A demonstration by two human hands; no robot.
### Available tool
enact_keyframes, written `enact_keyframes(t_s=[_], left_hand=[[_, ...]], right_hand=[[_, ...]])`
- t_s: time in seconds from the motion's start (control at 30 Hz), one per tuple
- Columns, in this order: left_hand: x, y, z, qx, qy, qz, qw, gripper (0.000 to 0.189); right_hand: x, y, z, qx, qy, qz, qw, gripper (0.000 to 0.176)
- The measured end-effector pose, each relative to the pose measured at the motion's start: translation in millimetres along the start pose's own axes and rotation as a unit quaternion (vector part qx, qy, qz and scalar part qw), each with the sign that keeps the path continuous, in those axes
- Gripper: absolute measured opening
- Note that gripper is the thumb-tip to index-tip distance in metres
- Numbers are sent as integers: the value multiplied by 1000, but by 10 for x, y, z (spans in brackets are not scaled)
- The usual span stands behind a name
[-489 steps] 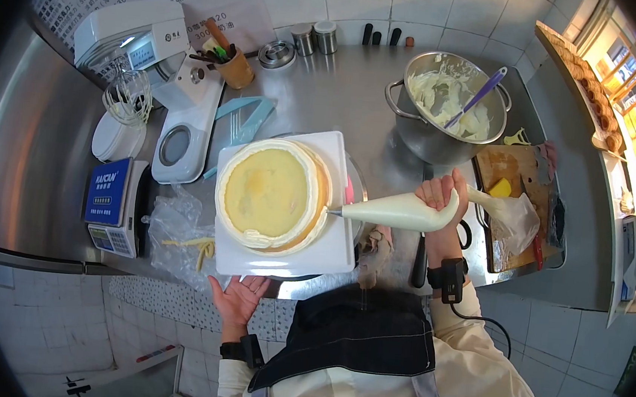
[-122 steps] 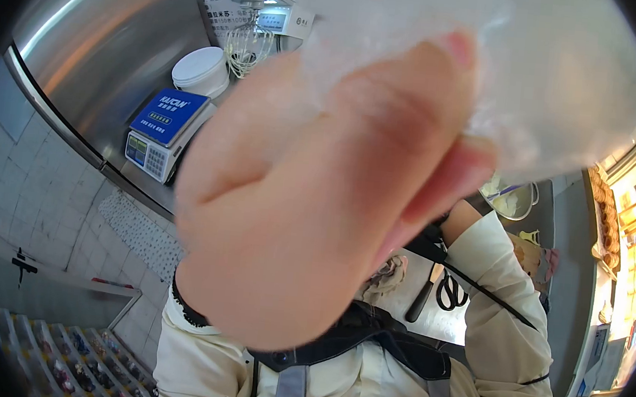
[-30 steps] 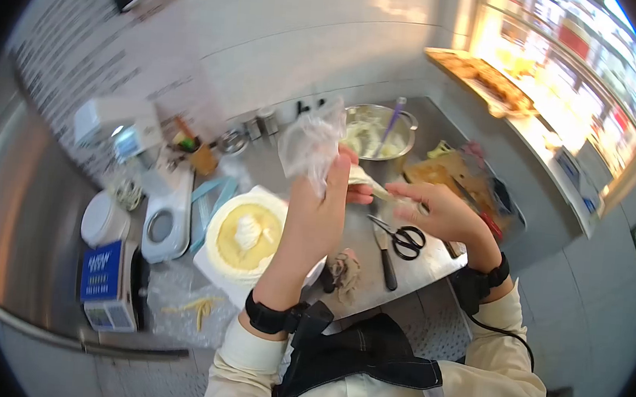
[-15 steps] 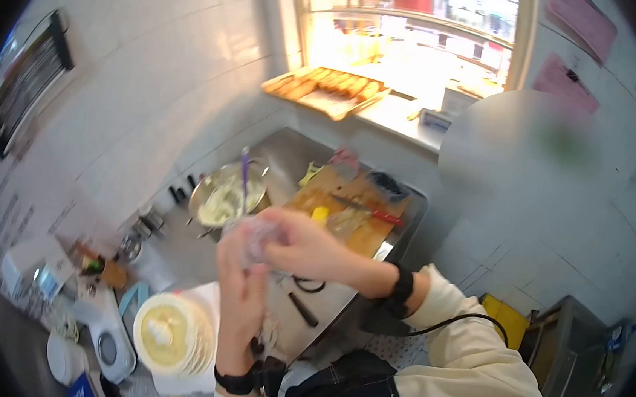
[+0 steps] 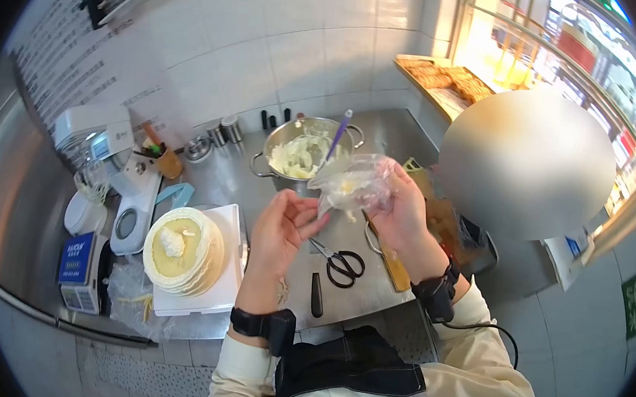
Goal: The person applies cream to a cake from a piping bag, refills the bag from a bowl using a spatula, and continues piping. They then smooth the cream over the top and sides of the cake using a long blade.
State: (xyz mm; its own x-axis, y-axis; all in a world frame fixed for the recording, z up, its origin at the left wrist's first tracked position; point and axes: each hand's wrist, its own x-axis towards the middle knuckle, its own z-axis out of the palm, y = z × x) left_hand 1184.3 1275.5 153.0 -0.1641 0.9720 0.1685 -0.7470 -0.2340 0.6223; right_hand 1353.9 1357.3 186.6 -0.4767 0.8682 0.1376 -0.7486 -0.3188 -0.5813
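A crumpled clear plastic bag (image 5: 353, 186) with some pale cream inside is gripped by my right hand (image 5: 402, 210), above the steel worktop. My left hand (image 5: 283, 226) has its fingers spread and partly curled, just left of the bag, holding nothing visible. Behind the bag sits a steel pot (image 5: 264, 165) of whitish cream (image 5: 295, 155) with a purple-handled spatula (image 5: 339, 134) standing in it. To the left, a round cream-covered cake (image 5: 185, 251) with a white dollop on top rests on a white board (image 5: 222, 296). Black-handled scissors (image 5: 344, 267) lie below the bag.
A black-handled tool (image 5: 317, 295) lies near the worktop's front edge. At the left are a white mixer (image 5: 97, 130), a scale (image 5: 130, 227) and a blue box (image 5: 77, 268). A tray of pastries (image 5: 449, 81) is at the window. A cutting board (image 5: 444, 225) lies right, partly hidden.
The view has swung left. My hands, earlier together around the plastic, are now apart; my left hand has come off the bag and opened, while my right hand keeps hold of it.
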Motion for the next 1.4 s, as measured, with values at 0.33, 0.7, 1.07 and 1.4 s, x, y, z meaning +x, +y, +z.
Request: enact_keyframes(t_s=[0.33,0.7,1.07,1.4], left_hand=[[-203,66,57,233,110,3,966,36],[-132,-304,-604,-209,-15,128,969,30],[-99,-155,-117,507,-142,200,827,40],[16,-375,-75,515,-31,192,835,27]], right_hand=[[133,485,-279,-57,-170,161,971,21],[703,539,-875,162,-72,136,975,27],[839,467,-399,-33,-157,260,952,21],[966,607,-693,-309,-270,337,847,18]])
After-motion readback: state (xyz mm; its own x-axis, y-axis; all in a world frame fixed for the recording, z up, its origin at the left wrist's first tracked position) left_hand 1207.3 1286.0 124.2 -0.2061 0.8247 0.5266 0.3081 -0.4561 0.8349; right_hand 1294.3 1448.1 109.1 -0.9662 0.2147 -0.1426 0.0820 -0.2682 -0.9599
